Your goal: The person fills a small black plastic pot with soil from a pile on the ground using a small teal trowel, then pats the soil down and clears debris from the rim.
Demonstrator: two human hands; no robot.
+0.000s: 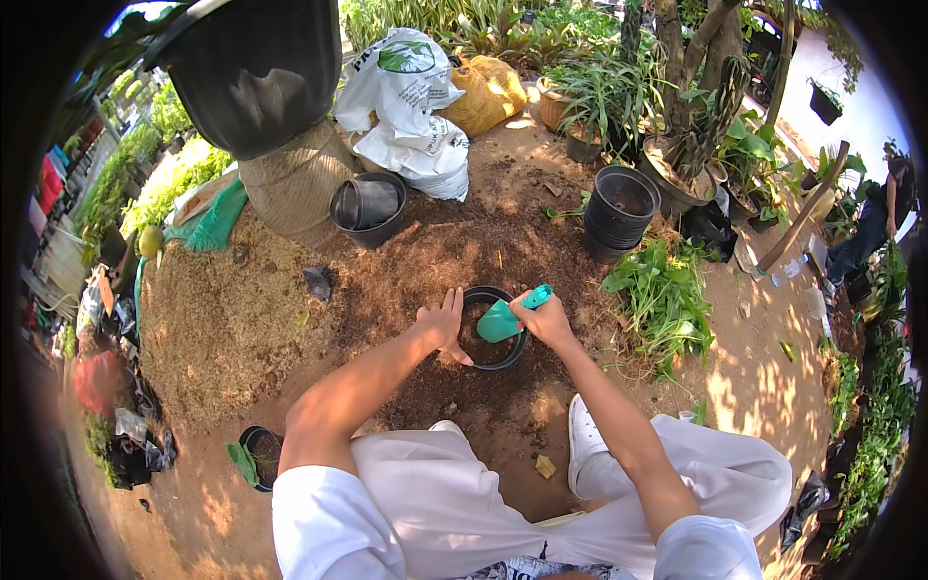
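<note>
A round black plastic plant pot [519, 351] stands on dark loose soil in front of me, with soil inside it. My left hand [442, 326] rests against the pot's left rim, thumb and fingers spread along it. My right hand [542, 319] grips the handle of a green hand trowel [500, 322]. The trowel's blade lies inside the pot, over the soil; whether its tip is pushed into the soil I cannot tell. Around the pot spreads a mound of brown potting soil [464, 254].
Stacked black pots [622, 206] and cut leafy plants [663, 297] lie to the right. Black pots [368, 206], a white sack [413, 123] and a large black planter [254, 80] stand beyond. Dry husk material [217, 326] covers the left. A hoe [805, 206] and a person [873, 217] are far right.
</note>
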